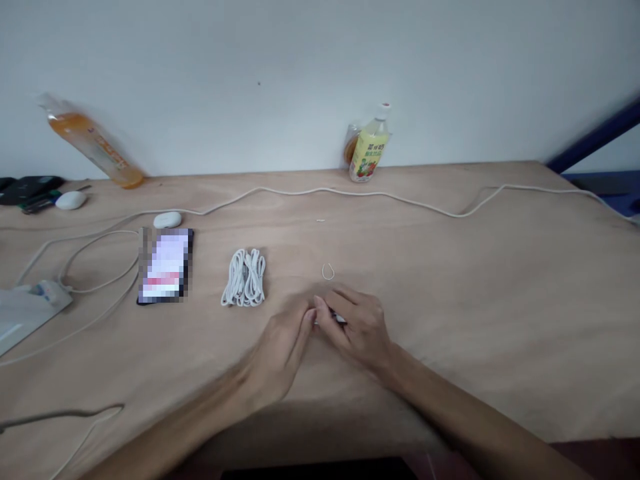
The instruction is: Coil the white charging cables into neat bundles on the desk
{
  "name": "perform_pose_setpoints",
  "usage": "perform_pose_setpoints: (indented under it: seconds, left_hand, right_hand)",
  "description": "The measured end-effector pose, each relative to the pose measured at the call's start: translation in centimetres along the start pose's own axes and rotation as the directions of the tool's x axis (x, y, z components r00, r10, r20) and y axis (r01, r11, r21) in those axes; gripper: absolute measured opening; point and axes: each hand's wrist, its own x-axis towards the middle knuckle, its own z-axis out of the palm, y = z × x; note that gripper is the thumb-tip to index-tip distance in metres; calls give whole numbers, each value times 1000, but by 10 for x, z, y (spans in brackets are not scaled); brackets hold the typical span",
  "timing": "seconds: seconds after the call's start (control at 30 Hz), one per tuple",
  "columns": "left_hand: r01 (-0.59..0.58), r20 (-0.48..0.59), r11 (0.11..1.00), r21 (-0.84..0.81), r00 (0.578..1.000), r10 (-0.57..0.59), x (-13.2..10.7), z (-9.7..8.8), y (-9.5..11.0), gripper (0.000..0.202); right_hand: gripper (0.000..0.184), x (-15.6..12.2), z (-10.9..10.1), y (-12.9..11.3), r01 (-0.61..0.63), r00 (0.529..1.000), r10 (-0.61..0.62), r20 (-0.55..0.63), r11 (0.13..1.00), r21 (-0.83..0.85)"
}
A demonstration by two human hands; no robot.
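Both hands meet at the middle of the wooden table [450, 280]. My left hand [283, 347] has its fingers curled, tips pinched against those of my right hand [357, 327]. Between the fingertips sits a small pale and dark object [339, 319], too hidden to name. My right hand is closed around it. A thin wire loop [328, 271] lies just beyond the fingers. A bundle of coiled white cables [245, 277] lies to the left of the hands.
A phone [165, 265] lies left of the bundle, with a white earbud case [167, 219] behind it. A long white cable [350, 193] crosses the table. A juice bottle [370, 147] stands at the wall; an orange bottle [93, 143] leans far left. A power strip [43, 293] sits at the left edge.
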Motion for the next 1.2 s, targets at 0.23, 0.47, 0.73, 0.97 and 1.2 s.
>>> perform_pose_setpoints:
  seconds: [0.23,0.47,0.73,0.97,1.2]
  left_hand:
    - [258,212,860,-439,961,-180,6,-3,4,51]
    - [470,418,592,-654,878,-235,11,-4,6,54]
    - [613,594,467,-637,777,-210,5,-7,7,55]
    - [210,218,939,-271,964,-153,-4,-1,8,47]
    - [-195,55,897,397,980,189,-3,2,-9,38]
  right_hand:
    - [47,3,-3,1,47,998,-47,-47,999,-10]
    - [38,3,-8,5,193,974,-215,-70,952,-237]
    - [48,8,-11,2,308,948,-316,33,888,-342]
    - [53,10,-6,6,228,970,-236,-62,966,-125]
    - [52,5,-1,1,-95,995,94,-34,995,-26]
